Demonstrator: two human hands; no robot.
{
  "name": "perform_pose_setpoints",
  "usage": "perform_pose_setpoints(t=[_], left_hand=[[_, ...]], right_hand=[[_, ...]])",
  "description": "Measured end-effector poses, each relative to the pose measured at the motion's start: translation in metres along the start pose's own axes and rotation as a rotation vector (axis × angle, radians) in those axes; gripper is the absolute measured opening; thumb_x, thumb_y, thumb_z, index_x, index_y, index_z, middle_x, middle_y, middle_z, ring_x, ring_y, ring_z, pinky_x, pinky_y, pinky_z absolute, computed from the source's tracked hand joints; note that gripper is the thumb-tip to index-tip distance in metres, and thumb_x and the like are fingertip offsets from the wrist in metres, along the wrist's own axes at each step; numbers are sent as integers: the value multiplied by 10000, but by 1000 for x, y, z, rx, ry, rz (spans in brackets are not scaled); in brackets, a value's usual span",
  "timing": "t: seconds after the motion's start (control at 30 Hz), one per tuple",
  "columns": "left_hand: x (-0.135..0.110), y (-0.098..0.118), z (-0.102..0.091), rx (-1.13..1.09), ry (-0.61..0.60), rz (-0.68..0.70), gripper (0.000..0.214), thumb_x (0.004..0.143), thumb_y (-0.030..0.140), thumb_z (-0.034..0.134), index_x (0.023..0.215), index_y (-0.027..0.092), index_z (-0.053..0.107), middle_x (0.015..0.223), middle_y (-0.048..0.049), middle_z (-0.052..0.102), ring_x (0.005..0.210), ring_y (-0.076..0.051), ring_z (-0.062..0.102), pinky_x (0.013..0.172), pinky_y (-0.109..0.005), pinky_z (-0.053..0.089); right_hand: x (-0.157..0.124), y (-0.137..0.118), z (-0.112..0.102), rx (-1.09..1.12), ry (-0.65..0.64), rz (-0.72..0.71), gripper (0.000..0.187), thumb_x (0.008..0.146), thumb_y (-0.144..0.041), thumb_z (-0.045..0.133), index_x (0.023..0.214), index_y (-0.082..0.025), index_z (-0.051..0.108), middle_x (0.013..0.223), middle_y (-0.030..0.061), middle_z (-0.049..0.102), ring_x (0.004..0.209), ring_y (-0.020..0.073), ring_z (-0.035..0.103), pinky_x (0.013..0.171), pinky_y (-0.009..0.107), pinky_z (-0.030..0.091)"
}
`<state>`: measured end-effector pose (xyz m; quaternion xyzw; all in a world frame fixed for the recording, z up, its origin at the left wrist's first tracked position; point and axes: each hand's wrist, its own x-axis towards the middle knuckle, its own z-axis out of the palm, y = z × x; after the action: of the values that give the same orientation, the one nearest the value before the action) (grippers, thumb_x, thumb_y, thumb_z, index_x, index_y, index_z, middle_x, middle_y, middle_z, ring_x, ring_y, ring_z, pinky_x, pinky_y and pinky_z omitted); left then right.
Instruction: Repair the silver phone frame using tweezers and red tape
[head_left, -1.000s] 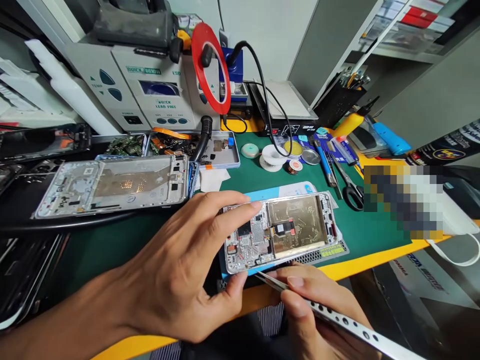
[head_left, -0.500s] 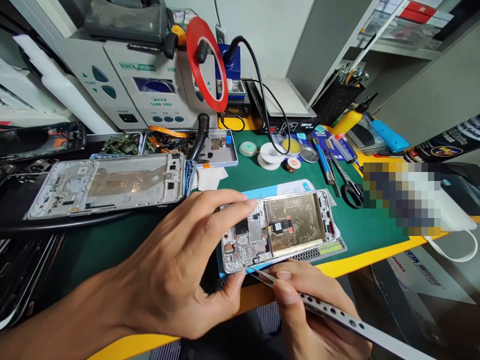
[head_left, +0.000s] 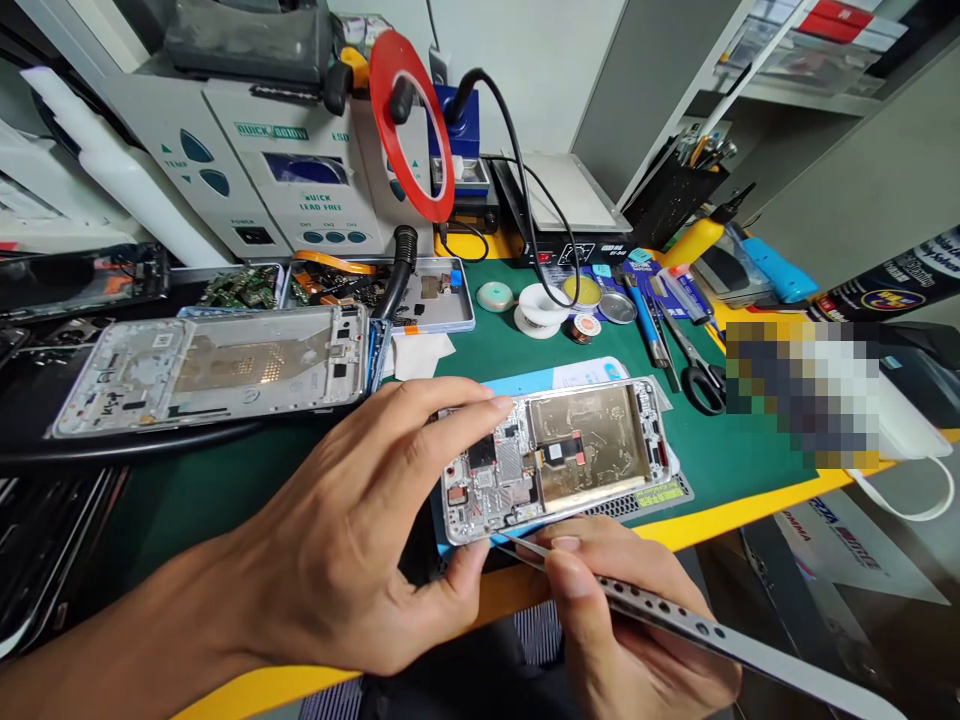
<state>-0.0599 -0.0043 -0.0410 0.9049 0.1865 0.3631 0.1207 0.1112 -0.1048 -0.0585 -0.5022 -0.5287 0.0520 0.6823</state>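
An opened phone frame (head_left: 592, 450), with bare circuit parts at its left end and a gold-coloured battery bay at its right, lies slightly tilted over a blue and white pad (head_left: 577, 373). My left hand (head_left: 352, 540) grips the phone's left end, fingers over the far edge and thumb at the near edge. In my right hand (head_left: 622, 610) are metal tweezers (head_left: 675, 615) with holes along their arms, pinched between thumb and fingers. Their points touch or nearly touch the phone's near edge, close to my left thumb; the exact contact is too small to tell.
Another phone frame (head_left: 247, 365) lies to the left. Behind stand a grey soldering station (head_left: 300, 215), a red tape ring (head_left: 386, 100) and a parts tray (head_left: 461, 320). Solder spools (head_left: 540, 315) and black scissors (head_left: 703, 385) lie on the green mat (head_left: 742, 440), whose yellow table edge (head_left: 705, 530) runs nearby.
Almost nothing differs. The tweezers' rear end has tilted a little, while both hands and the phone stay in place.
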Motion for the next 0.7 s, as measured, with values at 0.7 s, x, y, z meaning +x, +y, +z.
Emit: perform_pose_setpoints(t=[0.7], left_hand=[[0,-4,8,2,-27,19,798,754,260,733,1473,99,428,1380,-149,586,1302,-317,562,1078,-466,561]], right_hand=[[-25,12,-4,71,157,286,276,877,-51,640,851,-293,769,631,8,700,430,213,613,396,362,452]])
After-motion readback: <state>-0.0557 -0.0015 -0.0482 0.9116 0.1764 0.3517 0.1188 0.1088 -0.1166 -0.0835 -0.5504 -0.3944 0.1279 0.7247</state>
